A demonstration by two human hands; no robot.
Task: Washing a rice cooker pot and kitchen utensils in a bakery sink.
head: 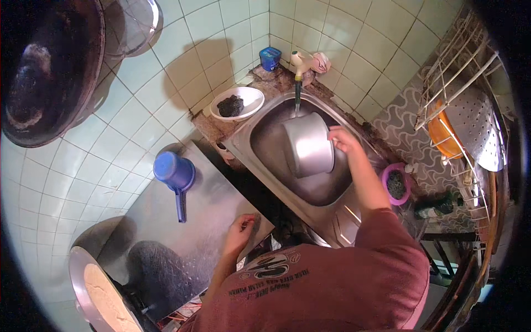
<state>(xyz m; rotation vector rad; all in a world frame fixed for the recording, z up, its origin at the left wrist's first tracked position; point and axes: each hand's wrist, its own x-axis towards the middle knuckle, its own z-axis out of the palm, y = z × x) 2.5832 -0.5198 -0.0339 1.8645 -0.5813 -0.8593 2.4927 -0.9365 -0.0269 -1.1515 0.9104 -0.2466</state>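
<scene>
An aluminium pot is tilted on its side in the stainless steel sink. My right hand grips it by the rim. Behind the pot, water runs from the dark hose end of the cream-coloured tap. My left hand is loosely curled at the near corner of the metal-topped table, with nothing visible in it. A blue plastic dipper lies upside down on that table, its handle towards me.
On the sink ledge are a white bowl holding a dark scouring pad and a blue tub. A pink bowl sits right of the sink. A wire rack stands at right; a blackened pan hangs at left.
</scene>
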